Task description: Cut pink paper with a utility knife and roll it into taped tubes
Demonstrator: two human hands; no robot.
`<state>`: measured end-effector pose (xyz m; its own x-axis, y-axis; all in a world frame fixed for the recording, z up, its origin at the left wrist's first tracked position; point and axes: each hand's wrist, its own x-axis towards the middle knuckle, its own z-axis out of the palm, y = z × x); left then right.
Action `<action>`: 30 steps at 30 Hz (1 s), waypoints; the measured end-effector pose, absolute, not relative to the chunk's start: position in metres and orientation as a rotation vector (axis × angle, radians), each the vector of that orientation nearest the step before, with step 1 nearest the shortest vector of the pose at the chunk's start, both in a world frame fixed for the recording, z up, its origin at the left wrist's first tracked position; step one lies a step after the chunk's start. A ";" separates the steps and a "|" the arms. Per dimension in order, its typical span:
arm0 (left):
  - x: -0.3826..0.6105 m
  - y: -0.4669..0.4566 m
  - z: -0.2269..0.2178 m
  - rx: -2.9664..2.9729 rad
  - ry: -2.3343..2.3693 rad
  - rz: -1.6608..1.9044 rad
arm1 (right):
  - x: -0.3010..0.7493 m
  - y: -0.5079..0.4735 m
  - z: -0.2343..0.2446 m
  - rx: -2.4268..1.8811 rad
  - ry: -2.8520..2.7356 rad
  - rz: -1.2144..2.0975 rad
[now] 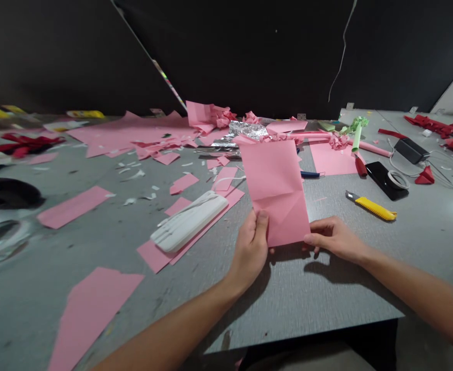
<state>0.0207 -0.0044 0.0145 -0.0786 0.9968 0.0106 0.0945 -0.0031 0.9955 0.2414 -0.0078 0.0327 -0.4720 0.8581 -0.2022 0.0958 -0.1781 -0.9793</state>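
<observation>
A creased sheet of pink paper is held up above the grey table, its lower edge toward me. My left hand grips its lower left side, thumb on the front face and fingers behind. At the lower right corner, my right hand pinches the paper between thumb and fingers. Fold lines cross the sheet around its middle. Left of the hands, a white marbled power bank rests on pink paper strips. A yellow utility knife lies to the right.
Pink paper scraps and white bits are scattered over the table. Toward the back are crumpled foil and a large pink sheet. A black phone, tape roll and black adapter with cables sit at right.
</observation>
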 end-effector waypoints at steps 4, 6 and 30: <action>0.020 -0.005 0.011 1.283 1.337 1.161 | 0.240 -0.008 0.031 -1.109 -1.476 1.664; 0.021 -0.005 0.012 1.352 1.349 1.178 | 0.240 -0.009 0.030 -1.121 -1.438 1.667; 0.020 -0.005 0.013 1.547 1.282 1.111 | 0.245 -0.007 0.033 -1.186 -1.425 1.446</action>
